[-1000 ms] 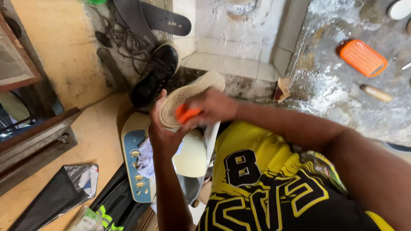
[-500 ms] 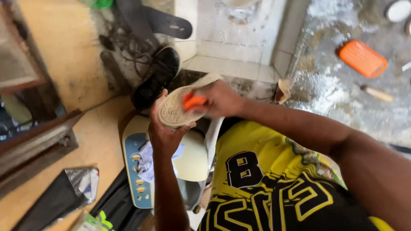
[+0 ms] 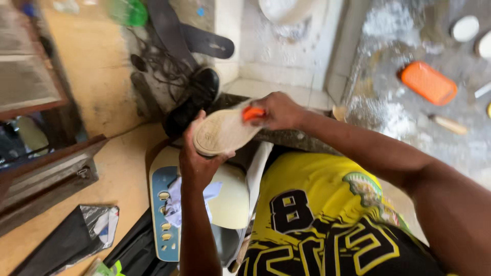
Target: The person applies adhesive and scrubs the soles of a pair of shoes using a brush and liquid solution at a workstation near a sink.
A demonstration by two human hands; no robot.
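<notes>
Nearest, over a lap in glossy yellow-and-black shorts [image 3: 327, 225], the left hand [image 3: 197, 158] grips the heel end of a pale shoe [image 3: 225, 132] turned sole-up, its flat, oval sole finely grained, held above a cream appliance with a blue button panel [image 3: 163, 214] where a crumpled white cloth [image 3: 176, 202] lies. The right hand [image 3: 276, 110] is clenched round a small orange brush [image 3: 252, 113] pressed against the toe end of the sole. Farther off lie a black shoe [image 3: 197, 97] by the wall and a ribbed orange rectangular brush [image 3: 428, 83] on the wet, soapy grey floor [image 3: 399, 117].
</notes>
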